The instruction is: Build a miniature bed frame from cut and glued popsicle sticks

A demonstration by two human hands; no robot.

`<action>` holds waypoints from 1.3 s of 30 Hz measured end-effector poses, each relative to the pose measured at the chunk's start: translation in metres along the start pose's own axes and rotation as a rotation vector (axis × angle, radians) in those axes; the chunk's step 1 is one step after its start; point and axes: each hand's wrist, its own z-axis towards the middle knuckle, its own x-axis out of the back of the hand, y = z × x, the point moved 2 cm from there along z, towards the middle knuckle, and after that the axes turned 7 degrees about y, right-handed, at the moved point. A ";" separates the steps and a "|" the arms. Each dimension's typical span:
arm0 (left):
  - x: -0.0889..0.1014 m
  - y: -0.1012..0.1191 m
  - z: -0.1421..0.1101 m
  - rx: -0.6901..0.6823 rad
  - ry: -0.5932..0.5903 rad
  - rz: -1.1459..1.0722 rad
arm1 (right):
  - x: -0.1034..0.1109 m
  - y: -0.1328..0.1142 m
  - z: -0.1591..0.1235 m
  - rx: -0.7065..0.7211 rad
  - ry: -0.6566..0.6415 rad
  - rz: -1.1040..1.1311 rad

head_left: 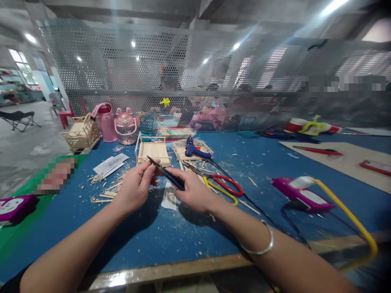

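Note:
Over the middle of the blue table, my right hand (191, 189) is wrapped round a slim, pointed, knife-like tool (171, 176) with a dark blue handle. Its dark tip points up and to the left, past the fingers of my left hand (137, 185). Thumb and finger of that hand are pinched together at the blade; whatever lies between them is too small to make out. Just beyond stands a small wooden-stick frame (152, 152) with raised posts. A blue glue gun (195, 150) rests on a second stick piece (180, 151). Red-and-yellow-handled scissors (227, 185) lie beside my right hand.
Loose sticks (110, 195) and shavings litter the blue table (214, 244). White paper slips (111, 165), a pink bottle (106, 124) and a clear pink jug (125, 128) stand left. A purple power strip (301, 195) with a yellow cable sits right. Behind runs a perforated screen (128, 73).

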 end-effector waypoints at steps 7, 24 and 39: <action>0.003 0.004 -0.006 -0.283 0.140 0.219 | -0.008 -0.014 -0.002 -0.045 -0.041 0.294; 0.006 0.003 -0.007 -0.148 0.337 0.054 | -0.020 -0.014 -0.007 -0.243 -0.082 0.579; -0.003 0.013 0.002 0.445 0.081 -0.831 | -0.025 -0.001 -0.004 -0.331 -0.240 0.889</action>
